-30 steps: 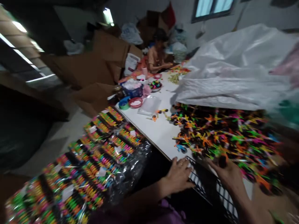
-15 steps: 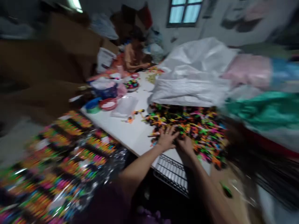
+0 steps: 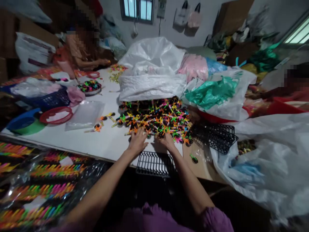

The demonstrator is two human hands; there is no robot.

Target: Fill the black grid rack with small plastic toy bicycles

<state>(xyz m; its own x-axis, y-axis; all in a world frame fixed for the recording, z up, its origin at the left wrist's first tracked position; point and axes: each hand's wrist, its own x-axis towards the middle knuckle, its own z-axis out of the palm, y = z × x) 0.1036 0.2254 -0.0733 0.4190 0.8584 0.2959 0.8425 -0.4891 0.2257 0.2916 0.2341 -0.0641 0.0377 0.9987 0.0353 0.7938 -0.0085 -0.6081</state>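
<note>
A heap of small bright plastic pieces (image 3: 156, 117) lies on the white table (image 3: 96, 143) in front of me. My left hand (image 3: 137, 141) rests flat at the heap's near edge, fingers spread over the pieces. My right hand (image 3: 166, 140) lies beside it on the heap's near edge, fingers curled down among the pieces; I cannot make out whether it holds any. A black wire basket (image 3: 154, 164) sits at the table edge just below both hands.
White and coloured plastic sacks (image 3: 154, 74) pile up behind the heap. A black mesh tray (image 3: 214, 137) lies right of it. Bowls (image 3: 56, 115) and a blue basket (image 3: 45, 98) stand at left. Packed colourful bundles (image 3: 41, 190) lie lower left. Other people sit at the far left and right.
The view swung right and steadied. Both hands went from the wire basket up onto the heap's near edge and stay there.
</note>
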